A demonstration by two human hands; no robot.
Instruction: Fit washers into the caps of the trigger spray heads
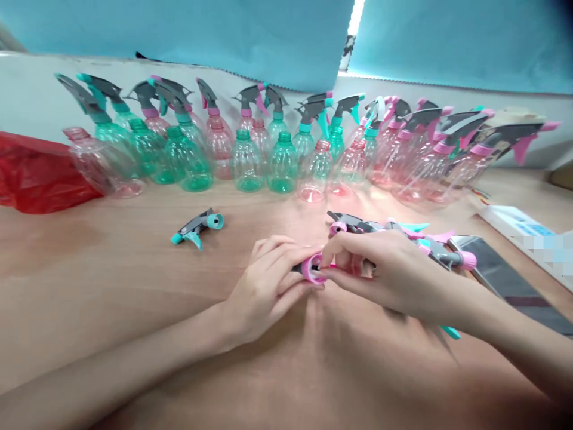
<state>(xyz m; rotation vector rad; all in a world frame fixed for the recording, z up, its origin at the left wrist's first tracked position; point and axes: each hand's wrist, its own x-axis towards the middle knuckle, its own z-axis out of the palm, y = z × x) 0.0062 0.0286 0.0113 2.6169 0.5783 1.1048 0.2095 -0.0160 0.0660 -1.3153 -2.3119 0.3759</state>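
My left hand [264, 286] is wrapped round a grey spray trigger head with a pink collar [308, 270], its round opening turned toward me. At that opening, my right hand [380, 269] is closed in a pinch, thumb tip at the collar's inner edge. Whatever lies between those fingertips is too small or hidden to name. Behind and under my right hand lies a pile of loose spray heads [394, 227], grey with pink or turquoise parts. One grey and turquoise spray head [197, 229] rests alone on the table, left of my hands.
Along the back of the wooden table [111, 257] stand several green bottles [248, 164] and pink bottles [316, 170], some topped with spray heads, some uncapped. A red plastic bag [40, 176] lies far left. A dark phone-like slab [514, 286] and a white box [528, 233] lie right.
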